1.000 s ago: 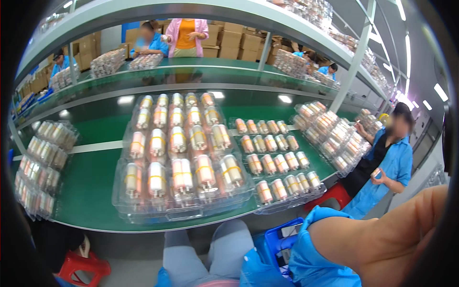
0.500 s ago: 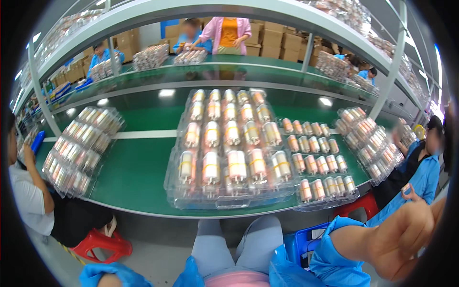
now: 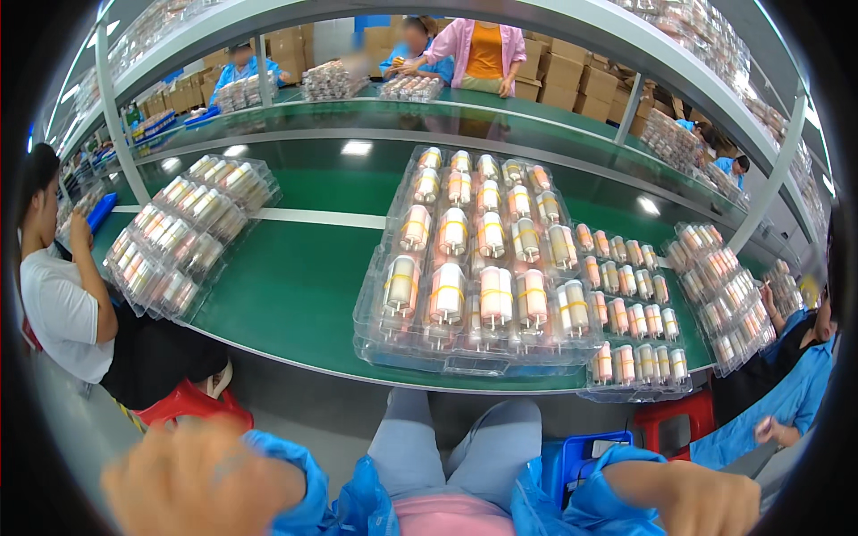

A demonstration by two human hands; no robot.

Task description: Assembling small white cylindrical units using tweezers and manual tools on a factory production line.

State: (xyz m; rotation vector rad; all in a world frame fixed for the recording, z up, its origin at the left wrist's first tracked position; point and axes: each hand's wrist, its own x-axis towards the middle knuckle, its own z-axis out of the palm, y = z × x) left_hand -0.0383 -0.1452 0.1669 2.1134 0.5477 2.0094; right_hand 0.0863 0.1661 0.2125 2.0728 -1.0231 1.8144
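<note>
Swinging in, the bare left hand and bare right hand curled partway, any hold untellable, clear rectangular plastic tray untouched beyond their fingers.

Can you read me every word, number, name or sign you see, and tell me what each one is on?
There are none I can read.
Banded cylinders: no readable words or numbers on them.
Clear plastic tray: no readable print.
Green table: no lettering shows.
Cardboard boxes at the back: too small and blurred to tell if anything is printed there.
</note>
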